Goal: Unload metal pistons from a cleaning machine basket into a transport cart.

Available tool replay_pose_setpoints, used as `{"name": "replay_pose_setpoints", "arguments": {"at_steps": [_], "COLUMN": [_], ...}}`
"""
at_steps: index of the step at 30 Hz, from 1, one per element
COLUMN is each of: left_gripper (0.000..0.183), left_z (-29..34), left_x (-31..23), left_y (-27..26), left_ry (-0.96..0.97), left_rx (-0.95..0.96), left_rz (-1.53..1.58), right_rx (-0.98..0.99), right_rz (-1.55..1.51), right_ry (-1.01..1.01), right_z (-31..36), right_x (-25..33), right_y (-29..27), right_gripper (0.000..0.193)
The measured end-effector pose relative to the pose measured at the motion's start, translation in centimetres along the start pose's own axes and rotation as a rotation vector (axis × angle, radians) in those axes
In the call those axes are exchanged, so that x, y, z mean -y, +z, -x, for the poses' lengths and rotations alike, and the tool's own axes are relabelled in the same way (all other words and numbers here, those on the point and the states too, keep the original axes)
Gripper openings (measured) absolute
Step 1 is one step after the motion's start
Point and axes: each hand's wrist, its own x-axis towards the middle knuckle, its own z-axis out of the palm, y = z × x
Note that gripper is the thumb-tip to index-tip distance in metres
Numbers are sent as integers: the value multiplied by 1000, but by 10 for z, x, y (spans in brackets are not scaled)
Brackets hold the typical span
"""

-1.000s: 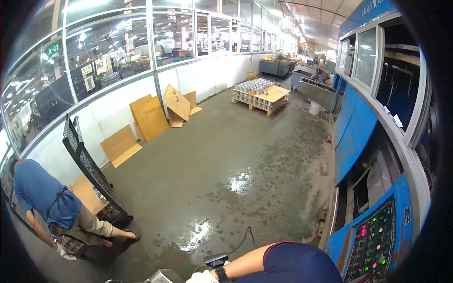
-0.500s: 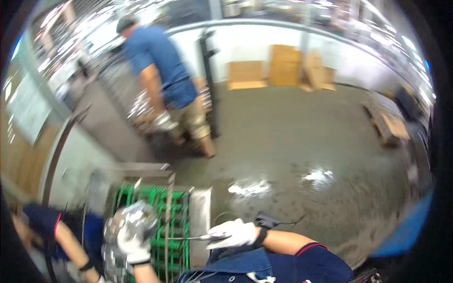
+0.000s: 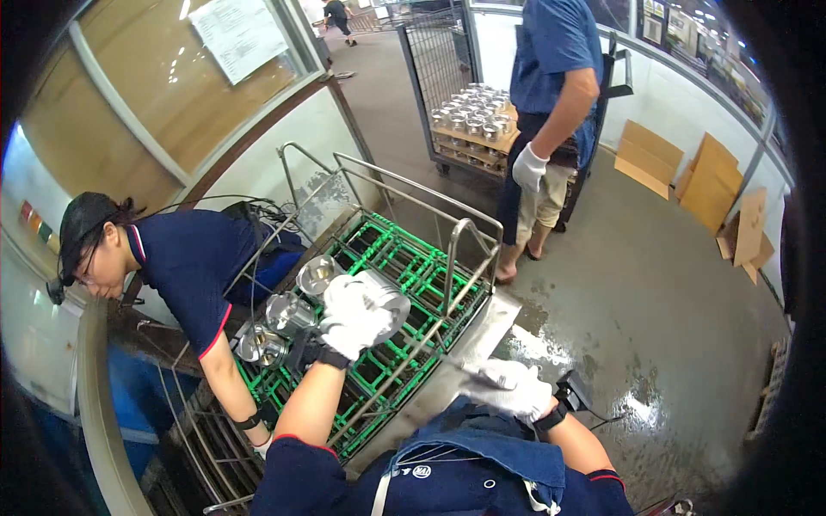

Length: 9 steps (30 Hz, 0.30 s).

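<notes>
My left hand (image 3: 348, 322), in a white glove, is closed around a shiny metal piston (image 3: 391, 310), partly hidden by the glove and blurred. It hovers above a green grid rack (image 3: 413, 249) set inside a wire-frame cart. On the rack's left part stand three more pistons: one at the back (image 3: 318, 273), one in the middle (image 3: 289, 313) and one in front (image 3: 261, 346). To the right, beside the cart's metal edge, my gloved right hand (image 3: 512, 389) is closed around a thin metal tool (image 3: 454, 365). Motion smears the tool, so its kind cannot be made out.
A co-worker (image 3: 181, 267) bends at the cart's left side, one arm reaching low. Another person in blue (image 3: 559, 86) stands beyond, by a cage trolley (image 3: 439, 86) loaded with pistons (image 3: 475, 112). Cardboard (image 3: 650, 156) leans on the far wall. The floor (image 3: 637, 284) has wet patches.
The view has swung to the left, so the cart and the co-worker show more fully. My left hand is now over the grid. The person in blue stands more upright.
</notes>
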Motion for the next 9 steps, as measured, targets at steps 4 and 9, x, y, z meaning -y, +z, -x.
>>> {"name": "replay_pose_setpoints", "arguments": {"at_steps": [4, 9], "left_gripper": [24, 52], "left_z": [-31, -70], "left_x": [1, -28], "left_y": [30, 68], "left_ry": [-6, -228], "left_rx": [368, 90], "left_rz": [-399, -292], "right_rx": [-76, -138], "right_rz": [-16, -169], "right_ry": [-237, -143], "right_z": [0, -37], "right_x": [8, -115], "right_y": [4, 43], "right_gripper": [28, 33]}}
